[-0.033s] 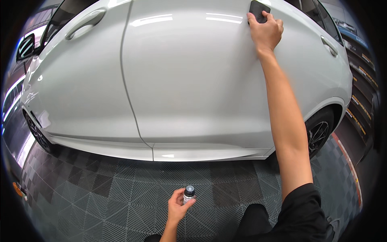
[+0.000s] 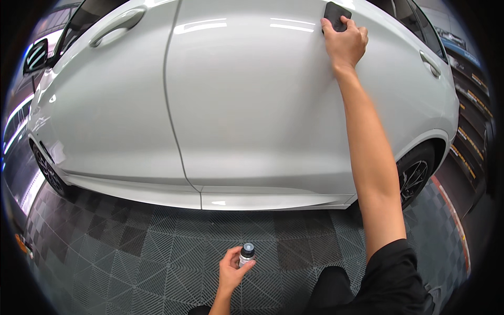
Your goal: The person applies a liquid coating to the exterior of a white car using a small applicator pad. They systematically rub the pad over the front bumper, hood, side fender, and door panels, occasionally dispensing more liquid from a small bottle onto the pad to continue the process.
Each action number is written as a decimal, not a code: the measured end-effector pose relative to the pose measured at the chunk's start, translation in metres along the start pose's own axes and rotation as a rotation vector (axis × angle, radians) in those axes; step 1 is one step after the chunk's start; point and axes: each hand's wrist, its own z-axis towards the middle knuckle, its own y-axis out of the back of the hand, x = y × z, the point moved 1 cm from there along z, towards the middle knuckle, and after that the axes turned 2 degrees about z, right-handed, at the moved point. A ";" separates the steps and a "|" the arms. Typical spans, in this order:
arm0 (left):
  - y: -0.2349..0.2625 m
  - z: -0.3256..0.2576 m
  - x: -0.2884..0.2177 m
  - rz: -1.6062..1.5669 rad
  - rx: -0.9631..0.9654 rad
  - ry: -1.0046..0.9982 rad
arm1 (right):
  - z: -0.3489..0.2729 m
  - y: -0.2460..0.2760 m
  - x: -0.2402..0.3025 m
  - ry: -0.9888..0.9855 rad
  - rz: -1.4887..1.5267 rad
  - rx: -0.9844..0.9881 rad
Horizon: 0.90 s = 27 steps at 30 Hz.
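Note:
My right hand [image 2: 346, 47] reaches up to the rear door [image 2: 252, 110] of a pale silver-white car. Its fingers grip a dark, flat applicator pad [image 2: 336, 11], rounded at the corners, against the upper part of the door. Low over the floor, well apart from the car, my left hand [image 2: 230, 270] holds a small bottle [image 2: 247, 251] upright. A black cap with a pale disc on top closes the bottle, and its light body is partly covered by my fingers.
Left of a vertical seam lies the front door [image 2: 115, 105] with its handle [image 2: 118, 27]; a side mirror [image 2: 37, 56] juts out beyond. The rear wheel [image 2: 415, 176] is beside my right arm. Dark shelving [image 2: 470, 121] stands at right. Grey ribbed tiles [image 2: 173, 257] cover the floor.
The view has shifted slightly, so the car appears a little further right. Both hands keep their hold on the pad and the bottle, with hardly any movement.

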 end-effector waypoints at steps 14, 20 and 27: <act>0.041 -0.028 -0.013 0.059 0.007 -0.012 | -0.095 -0.068 0.176 0.135 0.089 0.019; 0.044 -0.035 -0.027 0.112 0.022 0.007 | -0.122 -0.082 0.226 0.132 0.090 0.083; 0.042 -0.037 -0.032 0.085 0.026 0.004 | -0.159 -0.076 0.246 0.061 0.157 0.096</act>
